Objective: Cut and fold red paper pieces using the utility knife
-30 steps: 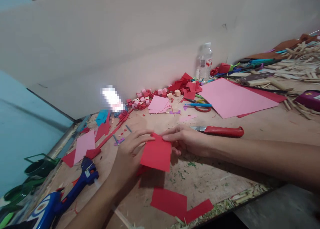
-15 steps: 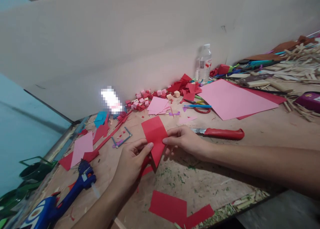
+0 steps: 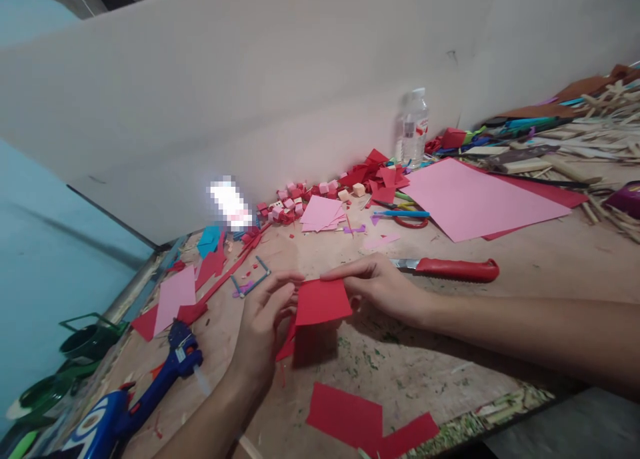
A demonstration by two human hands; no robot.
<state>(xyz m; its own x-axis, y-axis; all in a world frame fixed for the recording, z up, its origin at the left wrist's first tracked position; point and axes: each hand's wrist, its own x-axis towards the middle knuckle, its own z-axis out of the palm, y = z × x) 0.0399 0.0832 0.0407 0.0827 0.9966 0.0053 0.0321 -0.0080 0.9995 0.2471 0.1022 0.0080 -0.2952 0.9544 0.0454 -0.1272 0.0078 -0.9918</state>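
Note:
Between my two hands a red paper piece (image 3: 324, 303) is held up over the table, its upper edge folded over and its front flap facing me. My left hand (image 3: 267, 312) grips its left side, fingers curled, part of them behind the paper. At the upper right edge, my right hand (image 3: 377, 285) pinches the fold with thumb and fingers. Beneath lie a red paper rectangle (image 3: 345, 412) and a narrower red strip (image 3: 410, 435) near the table's front edge. A red-handled knife (image 3: 457, 269) rests just beyond my right hand.
A blue glue gun (image 3: 183, 352) lies at left. Pink squares (image 3: 324, 213), small paper cubes (image 3: 287, 202) and scissors (image 3: 411, 223) sit toward the wall. Large pink paper (image 3: 480, 199), a plastic bottle (image 3: 415, 129) and wooden sticks (image 3: 595, 132) are at right.
The red paper was spread with its lower part pointing down; now it is folded at the top into a flap. Both hands have shifted their fingers to its upper edge. The view has shifted slightly.

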